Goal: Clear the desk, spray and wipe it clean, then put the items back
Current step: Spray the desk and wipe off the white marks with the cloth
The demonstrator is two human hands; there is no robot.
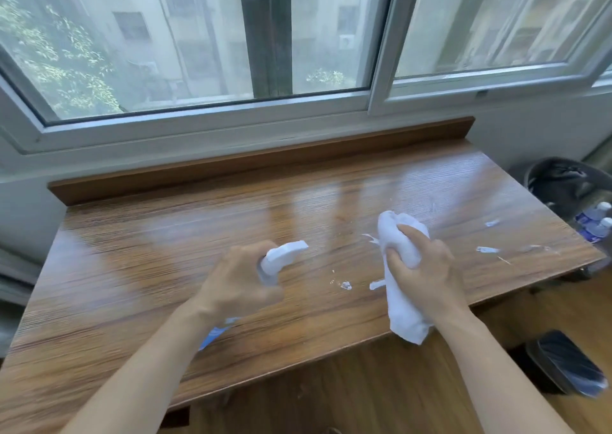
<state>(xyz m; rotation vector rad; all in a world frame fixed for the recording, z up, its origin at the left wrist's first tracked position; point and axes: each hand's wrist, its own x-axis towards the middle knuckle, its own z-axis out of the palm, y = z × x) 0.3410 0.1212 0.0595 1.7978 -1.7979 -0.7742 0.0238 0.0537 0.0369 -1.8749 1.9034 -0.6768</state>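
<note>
Hiding most of spray bottle: left hand grip clenched round it; right hand grip grasping cloth.

Desk left half open; back ledge blocks rear.

Both forearms are extended fwd, bare. L hand is curled in a grip round a spray bottle neck. R hand is clenched on a white cloth, fingers pinching it.
</note>
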